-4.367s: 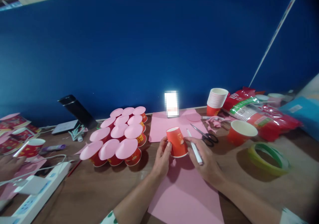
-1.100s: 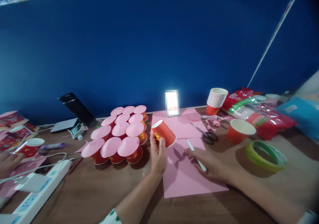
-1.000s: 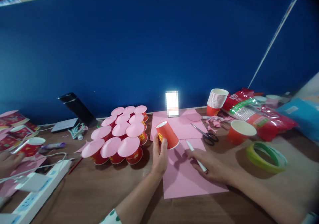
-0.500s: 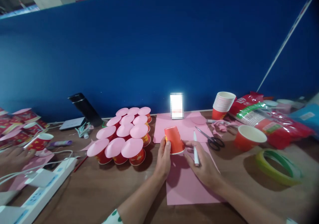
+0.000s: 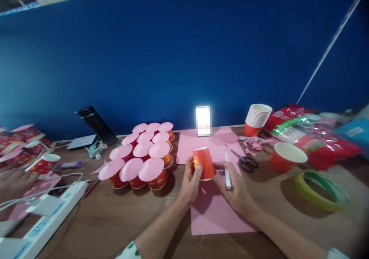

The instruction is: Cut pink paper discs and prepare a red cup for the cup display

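Observation:
My left hand (image 5: 188,184) is closed around the left side of a red paper cup (image 5: 206,163), which is upside down with its white rim at the bottom. Yellow print shows on the cup beside my left thumb. A white marker pen (image 5: 227,176) rests in my right hand (image 5: 238,191), its tip pointing up and away. The fingertips of that hand also touch the cup's right side. Beneath both hands lies a pink paper sheet (image 5: 216,218). Just right of the marker are black scissors (image 5: 247,163), partly over another pink sheet (image 5: 187,147).
Left of my hands stand several red cups topped with pink paper cones (image 5: 151,169). On the right are stacked cups (image 5: 258,117), a single cup (image 5: 288,159), a tape roll (image 5: 317,203) and a red cup bag (image 5: 319,145). A power strip (image 5: 43,222) and another person's hand (image 5: 17,180) occupy the left.
The cup has turned in my hands, so more of its yellow print shows, and it has shifted slightly right. My right fingers have come against its side. The marker stays in my right hand.

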Action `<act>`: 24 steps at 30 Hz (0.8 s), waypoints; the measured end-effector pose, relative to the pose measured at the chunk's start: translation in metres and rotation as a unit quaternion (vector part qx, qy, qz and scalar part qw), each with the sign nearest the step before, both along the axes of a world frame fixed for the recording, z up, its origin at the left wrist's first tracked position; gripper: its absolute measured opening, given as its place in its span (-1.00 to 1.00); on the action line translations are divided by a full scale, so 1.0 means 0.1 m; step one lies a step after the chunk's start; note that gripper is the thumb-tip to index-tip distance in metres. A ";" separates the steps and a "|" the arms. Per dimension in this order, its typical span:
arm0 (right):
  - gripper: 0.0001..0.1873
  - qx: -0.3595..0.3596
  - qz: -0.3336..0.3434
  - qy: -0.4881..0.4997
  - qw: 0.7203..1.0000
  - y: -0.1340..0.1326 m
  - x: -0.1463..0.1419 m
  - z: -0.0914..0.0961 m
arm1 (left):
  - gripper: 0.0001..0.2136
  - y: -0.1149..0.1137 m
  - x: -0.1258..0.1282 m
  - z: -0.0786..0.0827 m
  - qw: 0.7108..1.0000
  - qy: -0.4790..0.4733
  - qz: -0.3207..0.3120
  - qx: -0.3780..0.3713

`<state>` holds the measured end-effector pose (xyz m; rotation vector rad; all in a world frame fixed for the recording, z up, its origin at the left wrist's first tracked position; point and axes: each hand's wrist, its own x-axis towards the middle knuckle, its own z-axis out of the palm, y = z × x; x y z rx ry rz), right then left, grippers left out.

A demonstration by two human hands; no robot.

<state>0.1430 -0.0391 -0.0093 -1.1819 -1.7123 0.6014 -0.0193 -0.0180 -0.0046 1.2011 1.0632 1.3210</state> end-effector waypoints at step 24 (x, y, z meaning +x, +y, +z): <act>-0.70 0.028 -0.012 -0.020 0.999 -0.01 0.00 -0.01 | -0.55 0.04 0.00 -0.04 0.996 -0.040 0.048 -0.070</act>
